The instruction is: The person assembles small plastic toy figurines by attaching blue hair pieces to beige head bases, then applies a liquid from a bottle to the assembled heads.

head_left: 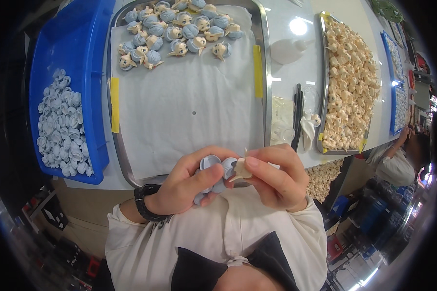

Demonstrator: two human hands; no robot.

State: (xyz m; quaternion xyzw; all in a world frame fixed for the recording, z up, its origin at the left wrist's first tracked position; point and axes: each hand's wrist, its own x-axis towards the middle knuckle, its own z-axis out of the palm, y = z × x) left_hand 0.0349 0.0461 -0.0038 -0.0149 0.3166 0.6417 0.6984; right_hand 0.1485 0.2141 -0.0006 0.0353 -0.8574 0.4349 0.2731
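Observation:
My left hand is closed around several light-blue hair pieces of doll heads, in front of my chest. One more blue hair piece sticks out past the left fingers and meets a cream doll face piece with pointed ears. My right hand pinches that face piece between thumb and fingers. Both hands are just over the near edge of a metal tray lined with white paper. At its far end lie several doll heads with faces and blue hair.
To the left stands a blue bin with many blue hair pieces. A tray of cream face pieces lies to the right. Between the trays are a white bottle, a black bar and a white cloth. Another person sits far right.

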